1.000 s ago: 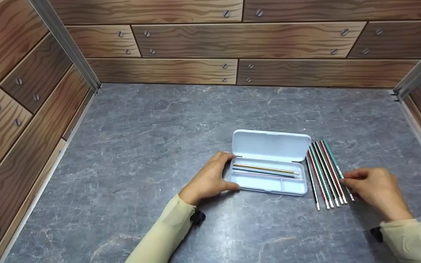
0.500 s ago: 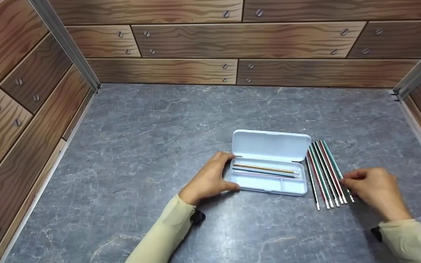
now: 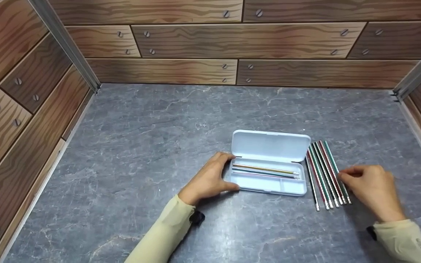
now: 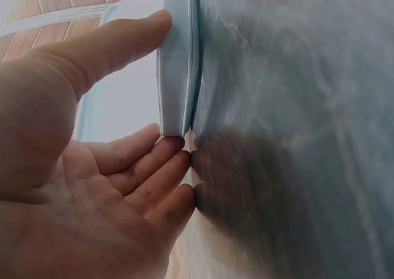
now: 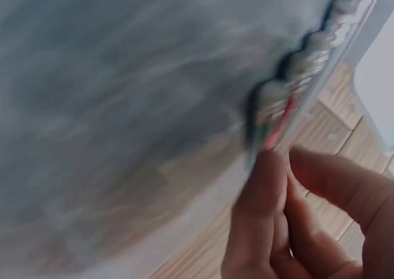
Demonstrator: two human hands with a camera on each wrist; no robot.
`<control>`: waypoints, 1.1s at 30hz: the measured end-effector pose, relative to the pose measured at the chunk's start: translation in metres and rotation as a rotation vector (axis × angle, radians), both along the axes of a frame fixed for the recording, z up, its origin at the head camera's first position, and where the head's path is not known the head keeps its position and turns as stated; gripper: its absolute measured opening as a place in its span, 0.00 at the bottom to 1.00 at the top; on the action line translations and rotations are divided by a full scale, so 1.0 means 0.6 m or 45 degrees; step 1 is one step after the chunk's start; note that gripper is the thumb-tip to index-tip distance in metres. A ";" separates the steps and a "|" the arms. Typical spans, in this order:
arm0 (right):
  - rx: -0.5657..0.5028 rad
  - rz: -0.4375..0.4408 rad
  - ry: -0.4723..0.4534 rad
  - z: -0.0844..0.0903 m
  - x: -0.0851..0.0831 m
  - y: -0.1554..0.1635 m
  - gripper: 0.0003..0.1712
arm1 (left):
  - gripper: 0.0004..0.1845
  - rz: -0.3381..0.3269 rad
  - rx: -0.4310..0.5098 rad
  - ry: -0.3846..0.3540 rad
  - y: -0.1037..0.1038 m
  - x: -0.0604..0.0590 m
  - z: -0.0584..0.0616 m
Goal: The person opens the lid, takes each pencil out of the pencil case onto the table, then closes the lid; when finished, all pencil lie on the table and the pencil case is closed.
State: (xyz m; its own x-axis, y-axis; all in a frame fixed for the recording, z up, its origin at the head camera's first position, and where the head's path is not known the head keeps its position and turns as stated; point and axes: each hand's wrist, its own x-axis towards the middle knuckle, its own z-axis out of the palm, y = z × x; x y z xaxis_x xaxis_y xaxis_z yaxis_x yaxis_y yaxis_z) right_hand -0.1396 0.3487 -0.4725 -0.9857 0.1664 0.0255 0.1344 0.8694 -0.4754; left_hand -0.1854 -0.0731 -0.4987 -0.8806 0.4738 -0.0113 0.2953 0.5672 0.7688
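A light-blue plastic pencil case (image 3: 269,185) lies with its lid (image 3: 270,145) raised. Several pencils (image 3: 265,168) rest in its long rear compartment. My left hand (image 3: 207,179) holds the case's left end, thumb at the front corner and fingers at the back. In the left wrist view, the thumb presses the case's side wall (image 4: 175,76) while the other fingertips touch its end. To the right of the case, striped pencils (image 3: 323,175) lie in a row, eraser ends toward me. With thumb and index finger, my right hand (image 3: 373,190) pinches the rightmost green pencil (image 3: 332,155).
The work surface is a grey marble-patterned tabletop (image 3: 152,138). Wood-patterned panels (image 3: 210,40) stand behind it and at both sides, with grey metal posts (image 3: 68,47) at the corners.
My right hand has shifted slightly left, bringing the rightmost green pencil closer against the row. The left hand and the pencil case have stayed in place.
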 end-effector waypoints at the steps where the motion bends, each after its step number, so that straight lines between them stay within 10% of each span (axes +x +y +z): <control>1: 0.000 0.006 0.049 0.002 -0.001 -0.010 0.16 | 0.48 0.001 0.002 -0.002 0.000 0.000 0.000; 12: -0.409 0.378 0.413 0.006 -0.035 -0.131 0.15 | 0.47 0.008 0.005 0.003 -0.003 0.001 0.001; 33: -0.009 0.731 0.335 -0.030 -0.057 -0.184 0.15 | 0.47 -0.003 0.010 0.015 -0.003 0.002 0.001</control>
State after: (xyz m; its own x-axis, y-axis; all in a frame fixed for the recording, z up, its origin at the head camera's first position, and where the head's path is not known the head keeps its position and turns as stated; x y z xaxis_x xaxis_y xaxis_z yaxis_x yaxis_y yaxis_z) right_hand -0.1737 0.2385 -0.4903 -0.8787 -0.3867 0.2799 -0.4751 0.7649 -0.4349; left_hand -0.1842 -0.0747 -0.4981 -0.8794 0.4760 0.0025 0.3057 0.5607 0.7695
